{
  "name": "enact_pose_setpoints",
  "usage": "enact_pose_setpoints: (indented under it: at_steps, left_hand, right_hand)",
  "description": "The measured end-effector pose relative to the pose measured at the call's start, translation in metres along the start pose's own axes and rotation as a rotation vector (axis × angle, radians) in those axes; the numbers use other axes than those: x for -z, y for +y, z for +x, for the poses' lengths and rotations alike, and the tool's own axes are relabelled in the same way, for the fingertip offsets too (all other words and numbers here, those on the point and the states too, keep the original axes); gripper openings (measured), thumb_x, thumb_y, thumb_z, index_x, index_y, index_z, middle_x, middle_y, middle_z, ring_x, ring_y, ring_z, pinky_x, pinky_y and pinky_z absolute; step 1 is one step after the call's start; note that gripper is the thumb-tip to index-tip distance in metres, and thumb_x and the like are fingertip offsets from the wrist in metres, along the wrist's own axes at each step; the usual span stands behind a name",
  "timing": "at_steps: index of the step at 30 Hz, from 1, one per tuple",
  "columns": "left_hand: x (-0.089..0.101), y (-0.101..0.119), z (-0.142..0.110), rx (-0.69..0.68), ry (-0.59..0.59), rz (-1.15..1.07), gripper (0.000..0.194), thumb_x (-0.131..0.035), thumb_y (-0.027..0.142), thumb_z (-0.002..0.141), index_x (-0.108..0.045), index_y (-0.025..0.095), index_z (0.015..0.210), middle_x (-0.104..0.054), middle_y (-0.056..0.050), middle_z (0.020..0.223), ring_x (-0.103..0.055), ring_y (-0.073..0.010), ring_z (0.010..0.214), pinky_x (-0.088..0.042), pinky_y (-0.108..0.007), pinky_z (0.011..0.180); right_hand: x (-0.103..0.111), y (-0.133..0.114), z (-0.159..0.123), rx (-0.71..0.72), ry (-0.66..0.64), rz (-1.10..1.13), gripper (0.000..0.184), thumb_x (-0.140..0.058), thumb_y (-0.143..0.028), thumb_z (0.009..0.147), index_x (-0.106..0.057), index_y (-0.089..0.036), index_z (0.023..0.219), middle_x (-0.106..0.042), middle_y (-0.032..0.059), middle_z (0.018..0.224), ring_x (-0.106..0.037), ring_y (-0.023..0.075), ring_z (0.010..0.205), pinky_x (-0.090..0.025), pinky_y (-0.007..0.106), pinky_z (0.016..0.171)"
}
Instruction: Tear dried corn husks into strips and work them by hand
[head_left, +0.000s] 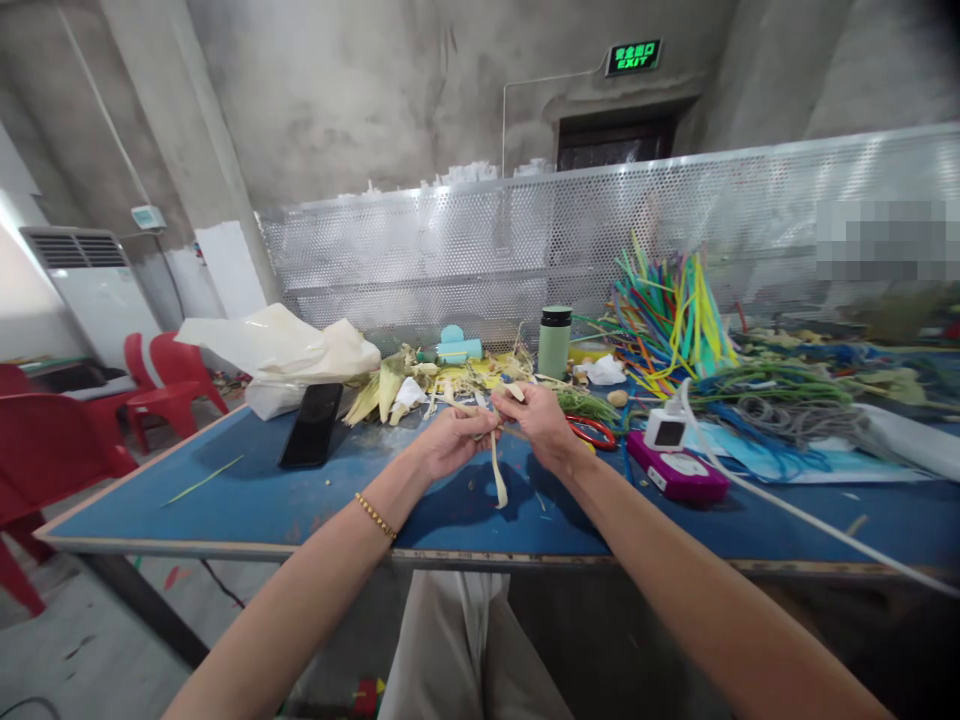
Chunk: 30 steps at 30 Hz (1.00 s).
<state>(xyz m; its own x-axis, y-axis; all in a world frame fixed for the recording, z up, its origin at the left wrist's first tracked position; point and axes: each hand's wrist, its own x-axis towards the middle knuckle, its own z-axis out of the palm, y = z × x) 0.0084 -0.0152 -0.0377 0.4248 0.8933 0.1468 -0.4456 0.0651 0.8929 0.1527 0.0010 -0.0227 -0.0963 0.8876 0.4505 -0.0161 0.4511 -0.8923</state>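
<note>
My left hand (pixel 454 440) and my right hand (pixel 536 420) meet above the front middle of the blue table, fingers pinched close together. Between them runs a pale strip of dried husk or leaf (pixel 498 480), its loose end hanging down below the left fingertips. Part of the strip also shows at the right fingertips. Exactly how it loops between the fingers is hidden. A gold bead bracelet (pixel 375 515) circles my left wrist. Just behind the hands lie dried husks (pixel 390 385), and red-handled scissors (pixel 594 432) rest beside my right hand.
A black phone (pixel 312 425) and a pale plastic bag (pixel 292 350) lie left. Behind stands a green bottle (pixel 555 345). Coloured stems (pixel 675 320), a purple box (pixel 679 467), a white charger (pixel 664 430) and its cable (pixel 780 500) are right. A perforated metal screen (pixel 420 260) borders the back.
</note>
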Motion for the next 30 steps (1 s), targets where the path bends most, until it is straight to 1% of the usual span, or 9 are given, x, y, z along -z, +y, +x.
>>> enact_pose_setpoints:
  at_steps: [4, 8, 12, 16, 22, 25, 27, 30]
  left_hand:
    - [0.000, 0.001, 0.000, -0.004, -0.016, -0.008, 0.017, -0.081, 0.017, 0.061, -0.069, 0.009, 0.071, -0.061, -0.002, 0.063, -0.056, -0.0093, 0.062, -0.042, -0.025, 0.066]
    - [0.001, 0.001, 0.000, -0.027, -0.022, -0.003, 0.022, -0.081, 0.017, 0.060, -0.071, 0.008, 0.079, -0.064, -0.004, 0.067, -0.056, -0.0088, 0.063, -0.042, -0.024, 0.065]
    - [0.001, 0.002, 0.001, -0.050, 0.012, 0.011, 0.023, -0.082, 0.015, 0.058, -0.072, 0.008, 0.077, -0.063, -0.003, 0.064, -0.055, -0.0086, 0.060, -0.042, -0.024, 0.063]
    - [0.000, 0.002, 0.001, -0.047, 0.051, 0.008, 0.021, -0.081, 0.014, 0.057, -0.072, 0.009, 0.076, -0.064, -0.003, 0.063, -0.055, -0.0087, 0.058, -0.043, -0.024, 0.063]
    - [0.001, 0.004, 0.003, -0.066, 0.068, -0.028, 0.021, -0.080, 0.013, 0.059, -0.071, 0.008, 0.077, -0.064, -0.003, 0.063, -0.056, -0.0089, 0.058, -0.045, -0.024, 0.064]
    - [0.003, 0.005, 0.006, -0.071, 0.114, -0.042, 0.020, -0.079, 0.011, 0.059, -0.069, 0.008, 0.076, -0.065, -0.004, 0.065, -0.058, -0.0097, 0.060, -0.047, -0.023, 0.065]
    - [0.005, 0.005, 0.006, -0.092, 0.153, -0.044, 0.018, -0.078, 0.010, 0.060, -0.068, 0.008, 0.074, -0.065, -0.004, 0.066, -0.058, -0.0092, 0.060, -0.047, -0.023, 0.064]
    - [0.007, 0.006, 0.004, -0.106, 0.143, -0.011, 0.015, -0.076, 0.014, 0.064, -0.066, 0.009, 0.074, -0.064, -0.003, 0.065, -0.057, -0.0092, 0.058, -0.047, -0.023, 0.062]
  right_hand:
    - [0.000, 0.000, 0.001, -0.005, 0.015, 0.021, 0.036, -0.074, -0.047, 0.058, -0.054, -0.017, 0.059, -0.050, -0.0033, 0.054, -0.041, 0.0089, 0.051, -0.034, 0.024, 0.050]
    - [0.001, 0.001, 0.003, -0.040, 0.044, 0.069, 0.039, -0.076, -0.047, 0.054, -0.050, -0.017, 0.056, -0.048, -0.0044, 0.050, -0.040, 0.0077, 0.048, -0.033, 0.023, 0.047]
    - [0.005, 0.001, 0.006, -0.057, 0.082, 0.032, 0.038, -0.076, -0.047, 0.054, -0.054, -0.017, 0.056, -0.052, -0.0033, 0.051, -0.044, 0.0086, 0.048, -0.034, 0.023, 0.047]
    - [0.012, -0.001, 0.008, -0.045, 0.159, -0.029, 0.036, -0.075, -0.047, 0.056, -0.055, -0.017, 0.058, -0.052, -0.0028, 0.050, -0.045, 0.0088, 0.047, -0.034, 0.023, 0.047]
    - [0.015, -0.004, 0.009, -0.032, 0.179, -0.031, 0.035, -0.075, -0.046, 0.058, -0.056, -0.017, 0.059, -0.052, -0.0027, 0.050, -0.044, 0.0086, 0.047, -0.033, 0.023, 0.046]
    - [0.015, -0.002, 0.010, -0.029, 0.196, -0.049, 0.030, -0.073, -0.042, 0.060, -0.057, -0.016, 0.060, -0.054, -0.0019, 0.052, -0.046, 0.0098, 0.048, -0.035, 0.024, 0.047]
    - [0.017, 0.001, 0.013, -0.025, 0.216, -0.076, 0.024, -0.071, -0.036, 0.061, -0.059, -0.016, 0.062, -0.055, -0.0012, 0.054, -0.047, 0.0107, 0.050, -0.036, 0.025, 0.049]
    - [0.022, 0.005, 0.018, -0.007, 0.278, -0.134, 0.016, -0.067, -0.027, 0.063, -0.062, -0.014, 0.071, -0.059, 0.0017, 0.063, -0.051, 0.0126, 0.056, -0.042, 0.027, 0.055]
